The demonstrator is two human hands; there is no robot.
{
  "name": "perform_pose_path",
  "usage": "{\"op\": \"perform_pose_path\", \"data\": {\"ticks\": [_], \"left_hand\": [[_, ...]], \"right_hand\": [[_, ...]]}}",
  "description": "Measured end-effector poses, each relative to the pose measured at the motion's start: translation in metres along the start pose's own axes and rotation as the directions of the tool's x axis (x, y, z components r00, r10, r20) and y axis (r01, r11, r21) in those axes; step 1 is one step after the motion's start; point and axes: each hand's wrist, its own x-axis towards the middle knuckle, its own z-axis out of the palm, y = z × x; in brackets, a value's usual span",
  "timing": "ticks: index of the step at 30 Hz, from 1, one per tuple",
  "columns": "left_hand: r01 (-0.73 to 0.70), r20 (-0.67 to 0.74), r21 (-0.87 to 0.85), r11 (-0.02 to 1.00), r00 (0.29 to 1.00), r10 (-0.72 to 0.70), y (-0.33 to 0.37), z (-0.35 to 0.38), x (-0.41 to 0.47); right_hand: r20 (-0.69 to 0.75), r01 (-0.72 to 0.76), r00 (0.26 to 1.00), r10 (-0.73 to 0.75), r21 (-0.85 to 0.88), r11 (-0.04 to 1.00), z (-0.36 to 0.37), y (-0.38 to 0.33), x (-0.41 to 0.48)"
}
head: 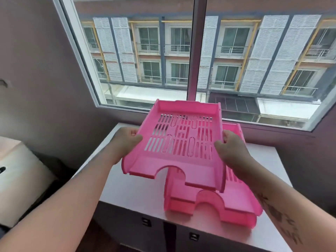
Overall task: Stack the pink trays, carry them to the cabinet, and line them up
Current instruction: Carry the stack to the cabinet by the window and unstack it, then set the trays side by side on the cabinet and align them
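I hold a pink slotted tray (181,170) in the air, tilted, above the white cabinet top (131,188). My left hand (125,139) grips its left wall and my right hand (231,148) grips its right wall. Beneath it and offset to the right, more pink trays (234,206) rest stacked on the cabinet top, their front notch toward me. The held tray hides most of that stack, and how many trays it holds cannot be told.
The cabinet (181,231) stands under a large window (181,51), with two small dark handles on its front. A purple wall lies to the left. A beige box-like object (18,179) sits at the lower left.
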Motion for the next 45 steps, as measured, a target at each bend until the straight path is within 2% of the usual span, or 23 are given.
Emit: {"op": "perform_pose_path", "data": {"ticks": [4, 12, 17, 20, 24, 28, 35, 38, 41, 43, 45], "left_hand": [[0.013, -0.020, 0.062, 0.998, 1.000, -0.012, -0.044, -0.059, 0.032], [0.001, -0.015, 0.033, 0.999, 1.000, -0.001, -0.123, -0.152, 0.092], [0.011, 0.050, -0.069, 0.998, 0.999, -0.008, -0.169, -0.142, 0.114], [0.038, 0.115, -0.066, 0.997, 0.993, -0.030, -0.200, -0.121, 0.115], [0.043, 0.103, -0.061, 0.997, 0.994, -0.037, -0.225, -0.094, 0.113], [0.022, 0.068, -0.051, 0.998, 0.998, -0.018, -0.228, -0.087, 0.118], [0.040, 0.071, -0.022, 0.999, 0.997, -0.039, -0.234, -0.084, 0.136], [0.067, 0.055, 0.007, 0.998, 0.996, -0.068, -0.229, -0.086, 0.136], [0.045, -0.136, 0.025, 0.999, 0.990, -0.041, -0.200, -0.092, 0.141], [-0.067, -0.250, 0.025, 0.997, 0.966, 0.071, -0.167, -0.091, 0.142], [-0.168, -0.274, 0.015, 0.986, 0.947, 0.166, -0.130, -0.077, 0.136]], "right_hand": [[0.050, 0.015, 0.999, -0.017, 0.042, 0.999, 0.071, -0.032, -0.004], [0.037, 0.032, 0.999, -0.035, 0.068, 0.997, 0.199, -0.083, 0.000], [0.011, -0.021, 1.000, 0.021, -0.003, 1.000, 0.233, -0.075, 0.008], [0.006, -0.069, 0.998, 0.069, -0.053, 0.996, 0.248, -0.055, 0.008], [0.024, -0.147, 0.989, 0.149, -0.074, 0.986, 0.270, -0.035, 0.004], [-0.011, -0.216, 0.976, 0.216, -0.020, 0.976, 0.290, -0.029, 0.007], [-0.007, -0.226, 0.974, 0.225, -0.013, 0.974, 0.300, -0.025, 0.025], [0.061, -0.228, 0.972, 0.229, -0.015, 0.973, 0.291, -0.032, 0.024], [0.095, -0.166, 0.981, 0.171, -0.053, 0.985, 0.265, -0.045, 0.027], [0.053, -0.115, 0.992, 0.119, -0.062, 0.991, 0.239, -0.053, 0.032], [-0.037, -0.065, 0.997, 0.062, -0.073, 0.995, 0.207, -0.059, 0.038]]}}
